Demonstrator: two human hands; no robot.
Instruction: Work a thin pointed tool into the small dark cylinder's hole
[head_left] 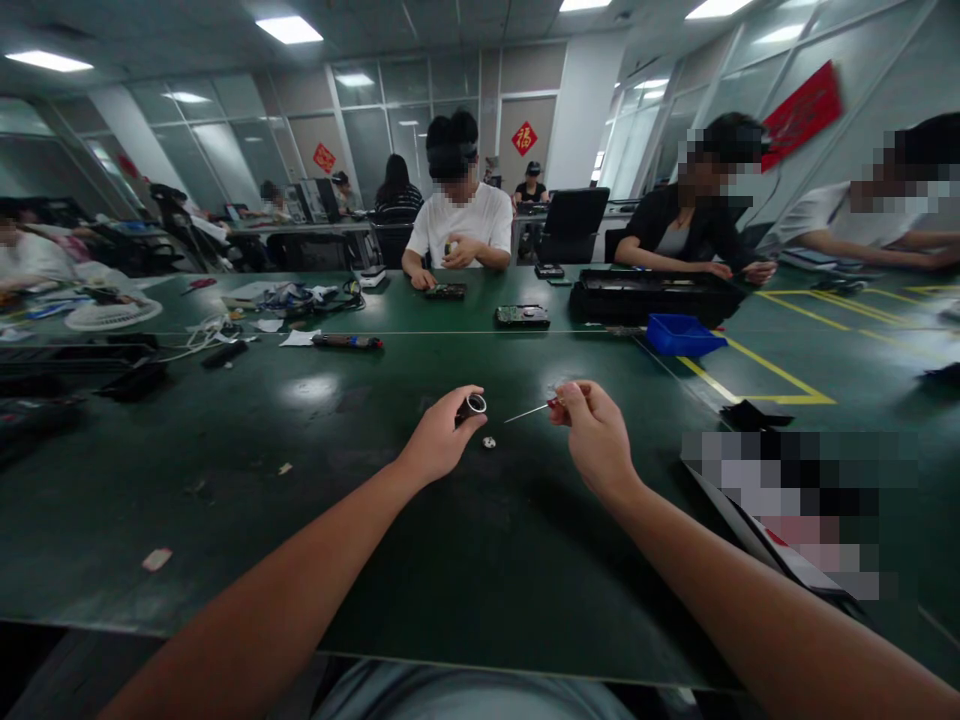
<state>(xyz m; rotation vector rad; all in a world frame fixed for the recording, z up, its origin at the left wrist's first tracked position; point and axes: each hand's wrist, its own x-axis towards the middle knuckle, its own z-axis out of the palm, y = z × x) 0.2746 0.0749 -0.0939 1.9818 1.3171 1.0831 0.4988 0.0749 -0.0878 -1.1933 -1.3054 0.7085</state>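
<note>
My left hand [442,435] is closed around a small dark cylinder [471,408] whose open end shows a pale ring, facing up and to the right. In my right hand [596,430] a thin screwdriver [529,412] with a red handle is pinched, its shaft pointing left toward the cylinder. The tip is apart from the cylinder. On the green table [450,570], just below and between the two hands, lies a small round whitish part [489,442] with dark spots.
Farther back are a hard drive [523,316], a blue bin [684,335], a long black casing [656,295] and a dark pen-shaped tool [347,342]. Cables [300,298] and a white fan guard [112,312] crowd the left. Several people sit opposite; one person [461,225] handles parts.
</note>
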